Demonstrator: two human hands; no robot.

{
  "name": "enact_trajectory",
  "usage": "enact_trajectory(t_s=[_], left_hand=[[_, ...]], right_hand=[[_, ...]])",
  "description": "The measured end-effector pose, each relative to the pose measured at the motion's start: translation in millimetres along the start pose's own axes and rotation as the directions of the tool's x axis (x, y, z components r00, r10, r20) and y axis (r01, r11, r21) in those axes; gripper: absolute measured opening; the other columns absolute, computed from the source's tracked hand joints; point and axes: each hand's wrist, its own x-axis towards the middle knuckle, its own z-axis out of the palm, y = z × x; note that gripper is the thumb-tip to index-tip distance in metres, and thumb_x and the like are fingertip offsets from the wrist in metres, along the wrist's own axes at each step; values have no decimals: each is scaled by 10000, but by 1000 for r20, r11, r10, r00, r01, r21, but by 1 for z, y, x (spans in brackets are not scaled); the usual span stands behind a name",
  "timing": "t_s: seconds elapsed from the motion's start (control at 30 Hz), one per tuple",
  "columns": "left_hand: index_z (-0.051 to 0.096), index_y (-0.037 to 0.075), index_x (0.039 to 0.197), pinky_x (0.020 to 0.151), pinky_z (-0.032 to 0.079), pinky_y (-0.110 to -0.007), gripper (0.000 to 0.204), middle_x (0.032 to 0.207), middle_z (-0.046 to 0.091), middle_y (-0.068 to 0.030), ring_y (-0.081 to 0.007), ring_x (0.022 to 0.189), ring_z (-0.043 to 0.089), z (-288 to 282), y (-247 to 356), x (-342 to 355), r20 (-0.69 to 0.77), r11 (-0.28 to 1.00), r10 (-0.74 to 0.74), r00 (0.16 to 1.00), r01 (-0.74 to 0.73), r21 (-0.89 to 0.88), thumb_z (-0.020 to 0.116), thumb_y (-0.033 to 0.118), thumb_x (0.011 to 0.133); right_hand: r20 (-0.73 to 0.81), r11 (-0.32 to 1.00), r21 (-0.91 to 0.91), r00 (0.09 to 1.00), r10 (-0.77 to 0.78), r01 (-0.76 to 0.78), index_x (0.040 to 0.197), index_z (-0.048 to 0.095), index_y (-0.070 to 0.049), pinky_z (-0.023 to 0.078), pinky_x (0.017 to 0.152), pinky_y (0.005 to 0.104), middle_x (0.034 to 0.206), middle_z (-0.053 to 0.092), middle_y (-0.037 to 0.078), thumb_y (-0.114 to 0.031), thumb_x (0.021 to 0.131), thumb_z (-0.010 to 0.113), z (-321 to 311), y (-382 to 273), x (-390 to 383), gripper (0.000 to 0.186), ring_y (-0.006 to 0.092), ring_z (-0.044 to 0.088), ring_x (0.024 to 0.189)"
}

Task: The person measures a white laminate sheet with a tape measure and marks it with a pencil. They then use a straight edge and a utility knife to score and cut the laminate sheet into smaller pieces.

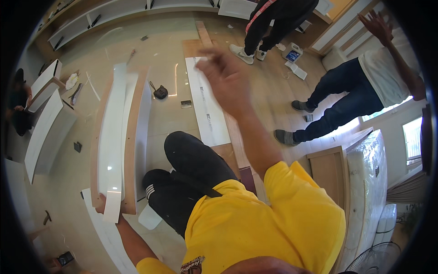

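Observation:
On the floor to my left stands a long, narrow wooden frame with light-brown edges and white side panels, like a drawer box. A thin white strip lies lengthwise within it and juts past its near end. My left hand grips the frame's near left corner, partly hidden behind the strip. My right hand is raised in front of me, above a white board with printed marks. Motion blurs its fingers, and I see nothing held in it.
A tape measure lies right of the frame. Two white drawer-like boxes stand at the far left, with another person crouching beside them. Two people stand at the right, one in dark jeans. A plastic-wrapped mattress leans at the lower right.

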Motion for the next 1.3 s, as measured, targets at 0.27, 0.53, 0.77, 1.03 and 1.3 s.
enact_trajectory(t_s=[0.27,0.53,0.77,1.03,1.3], left_hand=[[646,-127,1150,751,571,-403,354,1078,709,-219,-315,901,709,1,-15,11,21,994,102,995,-103,48,673,157,940],[637,-137,1181,785,584,-405,388,1112,708,-238,-339,943,712,4,-14,8,63,982,181,982,-184,48,682,163,940],[635,-143,1192,789,602,-405,414,1096,719,-235,-330,918,726,6,-10,5,31,984,176,984,-176,-12,698,181,942],[647,-128,1198,816,601,-411,363,1127,713,-233,-338,951,720,3,-12,7,35,982,189,981,-189,-3,689,120,937],[637,-144,1183,751,615,-425,436,1100,713,-240,-342,927,720,3,-7,5,79,991,102,992,-108,76,686,224,956]], right_hand=[[-105,750,-119,743,-661,650,1161,674,53,557,764,249,989,723,96,-96,984,688,-29,-104,34,231,130,697,843],[85,866,-122,865,495,-484,1461,412,54,608,629,320,968,706,177,-129,921,683,-46,93,78,631,214,704,744],[3,636,-616,805,593,-466,1609,194,-16,647,638,376,1092,712,221,-92,842,674,-77,192,167,908,280,736,834],[-63,448,-790,781,622,-420,1623,197,-85,643,647,413,1168,714,216,-135,819,726,-111,164,197,964,320,735,931],[-99,395,-833,807,582,-387,1561,286,-44,631,664,451,1130,714,252,-123,817,726,-115,168,213,867,349,740,888]])
